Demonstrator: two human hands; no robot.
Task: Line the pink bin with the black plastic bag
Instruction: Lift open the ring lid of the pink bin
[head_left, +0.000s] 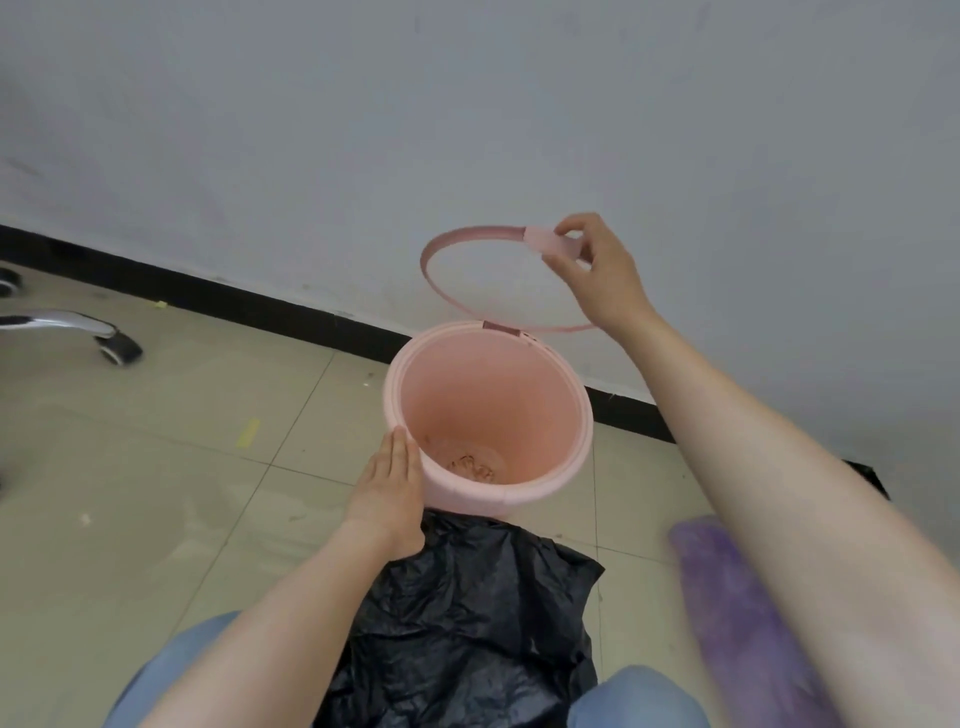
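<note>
The pink bin (561, 467) stands on the tiled floor near the wall, open, with some brownish residue at its bottom. Its hinged pink ring (441, 244) is swung up and back against the wall. My right hand (597, 270) pinches the tab at the ring's top. My left hand (389, 483) lies flat against the bin's left outer side, fingers together, holding nothing. The black plastic bag (467, 618) lies crumpled on the floor just in front of the bin, between my knees.
A purple rolled mat (737, 613) lies on the floor to the right. An office chair's chrome leg and castor (117, 345) stand at the far left. A white wall with a black skirting board (249, 304) runs close behind the bin.
</note>
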